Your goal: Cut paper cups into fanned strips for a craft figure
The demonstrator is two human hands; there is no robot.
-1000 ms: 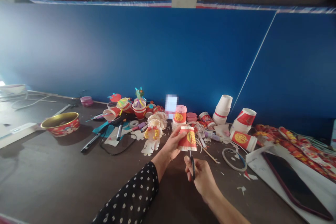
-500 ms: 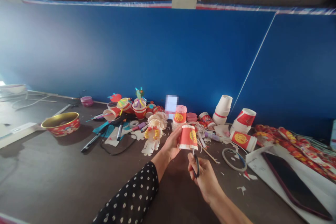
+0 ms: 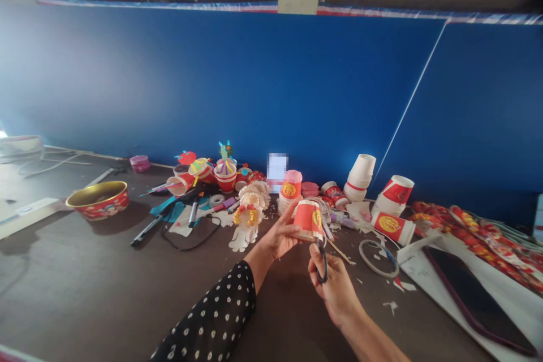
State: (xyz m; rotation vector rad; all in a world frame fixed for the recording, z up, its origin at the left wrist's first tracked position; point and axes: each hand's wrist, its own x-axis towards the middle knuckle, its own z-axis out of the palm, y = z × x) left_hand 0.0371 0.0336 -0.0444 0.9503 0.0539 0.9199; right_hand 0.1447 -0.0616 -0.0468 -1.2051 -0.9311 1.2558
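A red and white paper cup (image 3: 306,218) with a yellow emblem is held upside down above the table by my left hand (image 3: 278,239), its fingers wrapped round the left side. My right hand (image 3: 335,285) grips scissors (image 3: 323,263) with dark handles. Their blades point up at the cup's lower rim; the tips are partly hidden there, so how deep they reach is unclear. Behind the cup stands a stack of cups (image 3: 290,188) with a pink top. Left of my hands lies a white cut-paper figure (image 3: 246,216) with yellow and red trim.
A tape roll (image 3: 379,258), paper scraps and a phone (image 3: 477,297) on a white board lie to the right. Stacked cups (image 3: 388,195) stand behind them. Markers (image 3: 194,212), decorated cups (image 3: 225,177) and a gold-lined bowl (image 3: 99,201) are on the left.
The cup and my left hand have shifted slightly right, with more of my left fingers showing across the cup. My right hand and the scissors have also moved a little right.
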